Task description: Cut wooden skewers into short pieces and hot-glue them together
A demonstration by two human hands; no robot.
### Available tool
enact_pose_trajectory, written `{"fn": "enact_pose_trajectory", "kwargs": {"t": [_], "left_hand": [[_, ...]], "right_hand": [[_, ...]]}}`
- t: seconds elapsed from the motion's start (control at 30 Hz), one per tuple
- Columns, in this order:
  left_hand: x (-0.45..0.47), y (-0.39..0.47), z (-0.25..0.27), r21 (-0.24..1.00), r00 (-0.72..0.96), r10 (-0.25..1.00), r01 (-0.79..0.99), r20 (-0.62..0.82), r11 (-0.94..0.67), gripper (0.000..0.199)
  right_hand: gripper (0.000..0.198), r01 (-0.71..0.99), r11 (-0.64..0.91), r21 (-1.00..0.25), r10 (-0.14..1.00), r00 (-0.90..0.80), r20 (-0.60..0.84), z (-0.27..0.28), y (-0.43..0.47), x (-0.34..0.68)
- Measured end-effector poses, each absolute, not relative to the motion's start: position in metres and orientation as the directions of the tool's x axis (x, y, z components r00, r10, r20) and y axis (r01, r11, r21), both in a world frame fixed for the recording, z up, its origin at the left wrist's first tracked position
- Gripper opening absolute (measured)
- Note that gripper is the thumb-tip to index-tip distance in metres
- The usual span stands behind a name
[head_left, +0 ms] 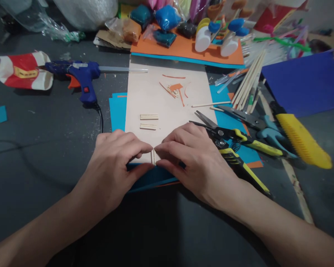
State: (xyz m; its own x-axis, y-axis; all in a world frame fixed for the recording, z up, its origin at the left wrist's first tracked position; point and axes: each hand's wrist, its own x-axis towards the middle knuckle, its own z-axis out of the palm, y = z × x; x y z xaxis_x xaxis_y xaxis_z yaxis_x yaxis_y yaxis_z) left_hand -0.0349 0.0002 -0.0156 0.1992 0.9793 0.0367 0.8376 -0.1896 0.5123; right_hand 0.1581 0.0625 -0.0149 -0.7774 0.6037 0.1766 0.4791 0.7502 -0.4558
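Between the fingertips of my left hand [119, 163] and my right hand [195, 157] stand short wooden sticks [153, 157], side by side and upright in the view. Both hands are closed in a pinch, pressing the sticks from either side over the near edge of a pale sheet [169, 129]. Just beyond my fingers, two small bundles of cut sticks lie on the sheet, the farther bundle [149, 117] and the nearer bundle [148, 127]. Beside my right hand rest black and yellow cutters [219, 132], their tips toward the sheet.
A blue glue gun [85, 79] lies at left with its nozzle by a torn paper cup [25, 70]. Orange scraps [176, 88] sit on the sheet. At right are long sticks [247, 83], scissors [247, 118] and a yellow-handled knife [303, 139]. Clay packets [167, 18] line the back.
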Motion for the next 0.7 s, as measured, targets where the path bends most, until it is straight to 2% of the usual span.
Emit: {"fn": "enact_pose_trajectory", "kwargs": {"t": [0.7], "left_hand": [[-0.0365,-0.0006,-0.0138,0.474,0.242,0.969,0.849,0.042,-0.233,0.01]], "right_hand": [[0.014,0.453,0.794,-0.405,0.569,-0.789,0.232,-0.019,0.0623,0.1596]]}}
